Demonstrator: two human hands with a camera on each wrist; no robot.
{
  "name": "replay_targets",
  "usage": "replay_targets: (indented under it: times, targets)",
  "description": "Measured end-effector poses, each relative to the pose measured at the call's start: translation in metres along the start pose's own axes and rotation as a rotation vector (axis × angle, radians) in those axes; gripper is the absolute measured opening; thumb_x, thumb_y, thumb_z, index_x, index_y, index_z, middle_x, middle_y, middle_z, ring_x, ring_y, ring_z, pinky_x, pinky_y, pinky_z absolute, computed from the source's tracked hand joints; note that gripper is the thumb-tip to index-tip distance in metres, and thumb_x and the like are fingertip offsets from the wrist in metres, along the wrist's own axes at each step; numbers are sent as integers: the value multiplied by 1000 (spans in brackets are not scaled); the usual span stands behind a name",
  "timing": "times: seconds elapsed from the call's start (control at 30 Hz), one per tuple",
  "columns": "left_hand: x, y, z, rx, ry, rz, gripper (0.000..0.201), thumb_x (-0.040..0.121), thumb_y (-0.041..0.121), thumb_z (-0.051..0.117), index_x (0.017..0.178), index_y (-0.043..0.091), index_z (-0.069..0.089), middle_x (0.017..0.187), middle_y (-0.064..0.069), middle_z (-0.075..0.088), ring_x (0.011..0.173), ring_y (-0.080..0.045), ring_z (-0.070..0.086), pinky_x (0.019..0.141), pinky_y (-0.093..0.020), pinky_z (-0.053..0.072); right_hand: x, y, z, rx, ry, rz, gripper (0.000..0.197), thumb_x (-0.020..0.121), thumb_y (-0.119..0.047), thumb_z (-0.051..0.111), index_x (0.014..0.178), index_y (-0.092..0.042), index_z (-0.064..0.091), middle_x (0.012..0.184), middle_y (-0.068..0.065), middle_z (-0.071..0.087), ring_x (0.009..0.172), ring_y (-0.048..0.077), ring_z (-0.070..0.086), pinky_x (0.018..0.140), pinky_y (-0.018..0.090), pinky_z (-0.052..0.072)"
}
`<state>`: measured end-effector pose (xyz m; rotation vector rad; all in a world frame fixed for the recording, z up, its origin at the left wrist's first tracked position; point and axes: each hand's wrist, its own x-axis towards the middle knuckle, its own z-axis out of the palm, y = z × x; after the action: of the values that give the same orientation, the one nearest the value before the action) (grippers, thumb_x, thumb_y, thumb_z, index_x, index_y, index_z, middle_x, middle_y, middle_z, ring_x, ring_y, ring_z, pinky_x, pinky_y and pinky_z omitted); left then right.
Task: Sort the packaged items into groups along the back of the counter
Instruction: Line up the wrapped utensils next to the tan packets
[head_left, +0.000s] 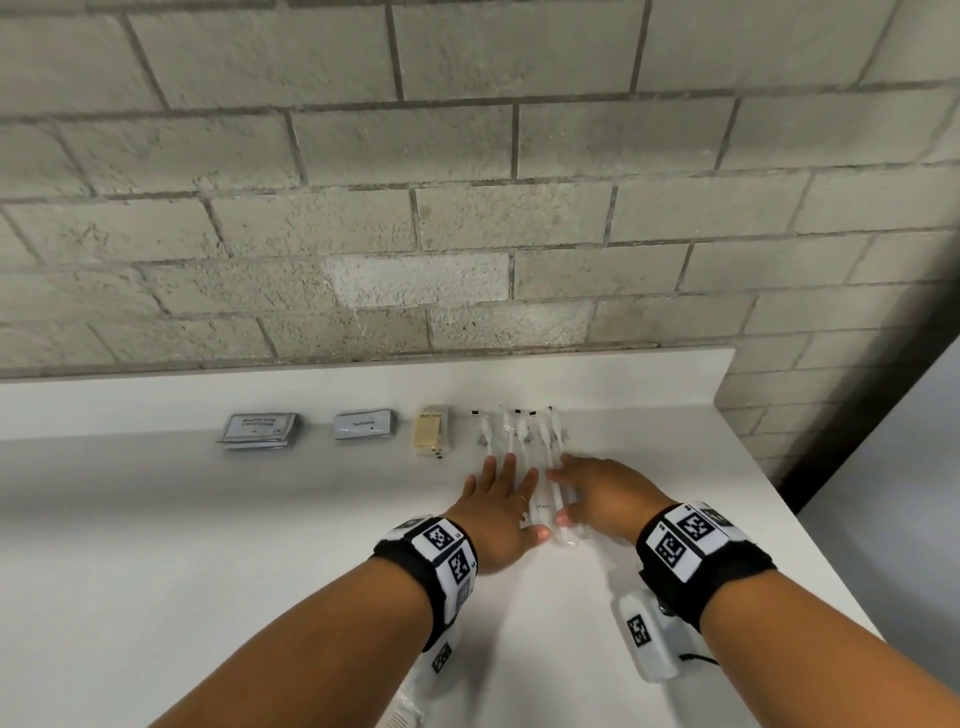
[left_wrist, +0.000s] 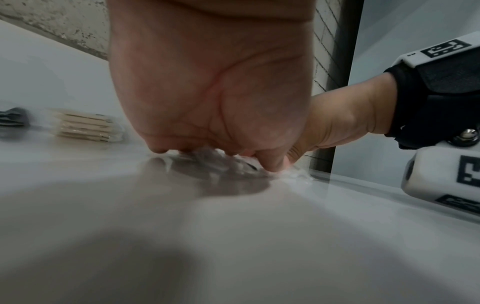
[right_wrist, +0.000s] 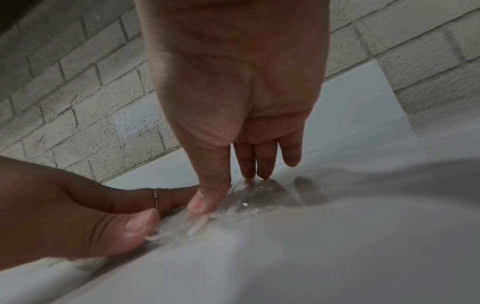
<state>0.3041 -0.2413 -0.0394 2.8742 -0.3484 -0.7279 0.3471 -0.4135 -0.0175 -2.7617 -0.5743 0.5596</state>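
Both hands lie flat on a group of clear-wrapped toothbrushes at the centre right of the head view, on the white counter. The left hand rests palm down with its fingers straight and slightly spread over the left part of the group; its thumb touches the near end of the wrappers. The right hand presses the right part with straight, close-set fingers, thumb tip on the plastic. Neither hand grips anything.

To the left of the toothbrushes, along the back of the counter, three other groups stand apart in a row: a tan comb pack, a grey toothpaste sachet stack and a grey shampoo sachet stack. A block wall fills the upper frame.
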Motion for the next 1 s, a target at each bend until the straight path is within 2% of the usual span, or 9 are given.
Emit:
replay_targets:
  times: [0.3,0.8,0.93,1.0]
  targets:
    - [2,1,-2,73,39,-28,74,98,54,27,151,24,-15,157,-6,-26,145,-26,-22,118,-47,-10,2,-3,-2,-43,-3,23,69,86,-39,64,147,-33,32,160,-4,17,146,20,21,118,33,19]
    - [0,5,1,65,88,-62,70,99,52,23,152,22,-13,159,-5,-22,146,-27,-20,118,-49,-10,-7,-11,-6,-69,-10,27,64,91,-37,58,148,-29,31,161,-2,16,146,20,21,117,32,20]
    - [-8,8,-3,32,130,-54,70,99,52,23,153,21,-10,159,-4,-22,145,-31,-23,118,-51,-8,-15,-14,-9,-42,71,20,53,96,-31,49,147,-29,33,160,-4,18,146,17,22,118,31,16]
    - [-16,8,-9,-15,144,-29,71,99,52,25,153,21,-7,160,-5,-19,145,-33,-22,118,-51,-7,-23,-17,-12,14,124,21,50,96,-32,49,145,-29,39,158,-4,24,144,16,26,117,29,20]
